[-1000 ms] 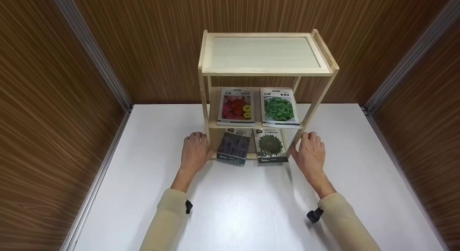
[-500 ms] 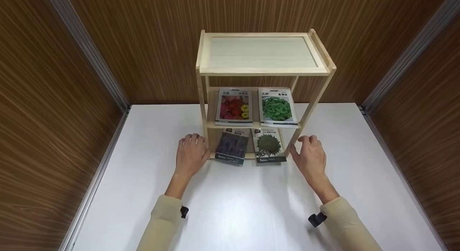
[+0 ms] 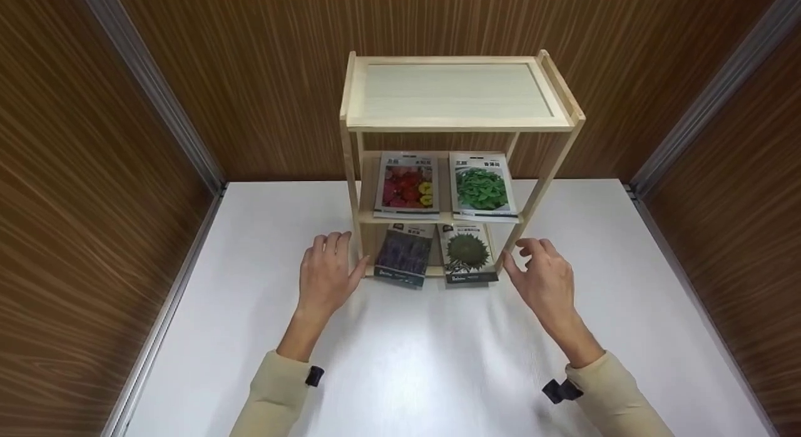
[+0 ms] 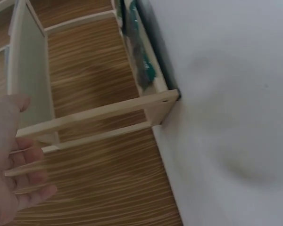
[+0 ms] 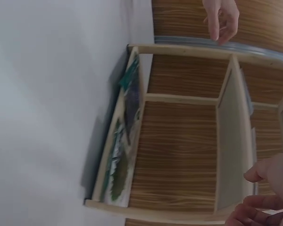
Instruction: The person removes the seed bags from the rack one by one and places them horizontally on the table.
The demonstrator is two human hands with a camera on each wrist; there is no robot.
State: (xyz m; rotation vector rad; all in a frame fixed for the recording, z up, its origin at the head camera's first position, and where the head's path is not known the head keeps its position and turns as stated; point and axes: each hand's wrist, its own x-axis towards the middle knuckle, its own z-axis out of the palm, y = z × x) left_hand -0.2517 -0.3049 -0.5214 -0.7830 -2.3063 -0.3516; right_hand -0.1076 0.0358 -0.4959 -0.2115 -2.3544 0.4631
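Note:
A small wooden rack with three levels stands near the back of the white table. On its middle shelf lie a seed packet with red and yellow flowers and one with green leaves. Lower down are a dark purple flower packet and a packet with a spiky round green plant, both jutting past the front edge. My left hand is beside the left front post, fingers loose, holding nothing. Beside the right post, my right hand has loosely bent fingers with nothing between them; whether the thumb touches the post I cannot tell.
Wood-grain panels enclose the table at the back and both sides. Metal strips run along the corners. The white table extends in front of the rack.
Both hands have drawn back from the rack's lower posts, the left outward to the left, the right slightly outward and toward me. The rack and packets keep their places.

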